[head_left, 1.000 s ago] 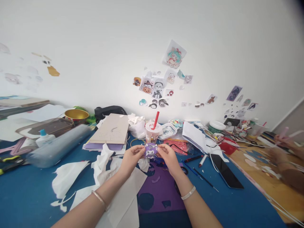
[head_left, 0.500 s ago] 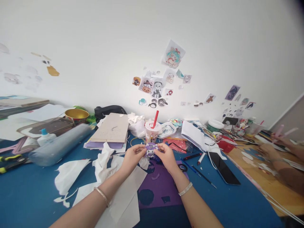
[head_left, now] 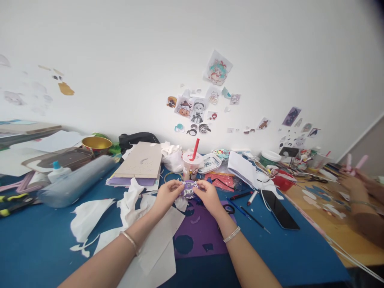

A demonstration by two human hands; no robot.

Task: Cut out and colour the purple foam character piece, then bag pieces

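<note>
A small round purple piece with white and dark cut-out shapes point(head_left: 189, 189) is held up between my two hands. My left hand point(head_left: 170, 196) pinches its left edge, and my right hand point(head_left: 207, 195) pinches the right edge. Just behind it stands a drink cup point(head_left: 190, 168) with a red straw. Below my hands lies a purple sheet point(head_left: 198, 230) with holes cut out of it. White paper sheets point(head_left: 156, 244) and scraps spread under my left forearm. Black-handled scissors point(head_left: 229, 209) lie partly hidden beside my right wrist.
Right of my hands lie pens point(head_left: 255, 219) and a phone point(head_left: 282, 211). A rolled clear sheet point(head_left: 78, 182), a glue bottle point(head_left: 58, 173) and a beige board point(head_left: 141, 160) are on the left. At far right, another person's hands point(head_left: 354, 184) work with pink-handled scissors.
The round piece has turned slightly, showing more of its white front, while both my hands keep pinching it. At far right, the other person's hands have lifted with the pink scissors.
</note>
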